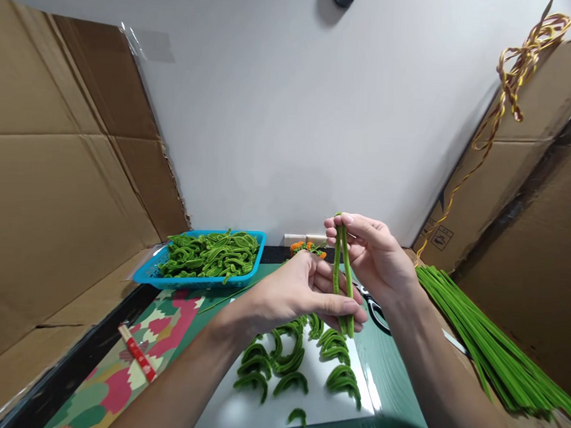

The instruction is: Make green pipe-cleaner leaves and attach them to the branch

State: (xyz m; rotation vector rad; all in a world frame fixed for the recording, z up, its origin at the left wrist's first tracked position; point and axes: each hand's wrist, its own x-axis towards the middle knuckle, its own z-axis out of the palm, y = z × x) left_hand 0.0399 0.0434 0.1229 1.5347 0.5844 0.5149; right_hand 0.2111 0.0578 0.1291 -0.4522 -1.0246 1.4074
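Note:
A green pipe cleaner, folded double into a long narrow loop, is held upright between both hands. My right hand pinches its bent top between thumb and fingers. Lower down, my left hand grips the two strands near their ends, thumb in front and fingers behind. Below the hands, several short curved green pipe cleaner pieces lie in clusters on a white sheet. One small curved piece lies apart near the front. Scissors with black and white handles lie partly hidden behind my right wrist.
A blue basket heaped with twisted green pieces stands at back left. Long straight green pipe cleaners lie at right. Orange and green items sit by the wall. A red-wrapped stick packet lies left. Cardboard panels flank the table.

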